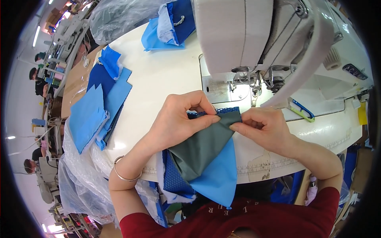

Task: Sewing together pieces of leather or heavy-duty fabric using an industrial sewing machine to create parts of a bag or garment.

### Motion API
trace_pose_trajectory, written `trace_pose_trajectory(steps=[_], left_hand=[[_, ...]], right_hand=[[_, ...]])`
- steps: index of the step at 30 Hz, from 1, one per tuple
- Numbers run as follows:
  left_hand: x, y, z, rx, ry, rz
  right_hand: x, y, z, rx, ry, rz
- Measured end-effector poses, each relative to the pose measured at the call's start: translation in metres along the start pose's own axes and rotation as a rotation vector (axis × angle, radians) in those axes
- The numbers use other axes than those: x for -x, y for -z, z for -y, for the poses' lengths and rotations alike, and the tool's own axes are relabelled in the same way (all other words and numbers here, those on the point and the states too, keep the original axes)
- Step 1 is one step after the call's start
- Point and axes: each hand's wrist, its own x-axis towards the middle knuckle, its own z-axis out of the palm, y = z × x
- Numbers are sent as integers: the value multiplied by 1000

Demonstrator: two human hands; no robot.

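My left hand (pixel 182 119) pinches the top edge of a layered fabric piece, with grey-green cloth (pixel 198 152) over dark blue mesh (pixel 170 170) and light blue cloth (pixel 218 170). My right hand (pixel 262 127) pinches the same piece by its top right corner. The layers hang over the table's front edge toward my lap. Just beyond my hands are the needle and presser foot (pixel 254 89) of a white sewing machine (pixel 226 31); the fabric lies short of the needle. A blue and green thread snipper (pixel 302 111) lies at the machine's right.
Blue fabric stacks (pixel 87 123) (pixel 154 37) lie on the white table (pixel 166 67) at left and back. Clear plastic sheeting (pixel 83 182) drapes at the front left, more (pixel 111 18) at the back. Several people (pixel 39 85) sit at other machines far left.
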Motion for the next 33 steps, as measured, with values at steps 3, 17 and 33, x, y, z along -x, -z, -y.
trace_pose_trajectory(steps=[3, 17, 33], left_hand=[[-1, -3, 1, 22, 1, -31], [-2, -12, 2, 20, 31, -74], [-55, 5, 8, -346, -69, 10]], right_hand=[[0, 0, 1, 73, 97, -38], [-1, -3, 0, 152, 150, -99], [6, -15, -5, 743, 577, -71]])
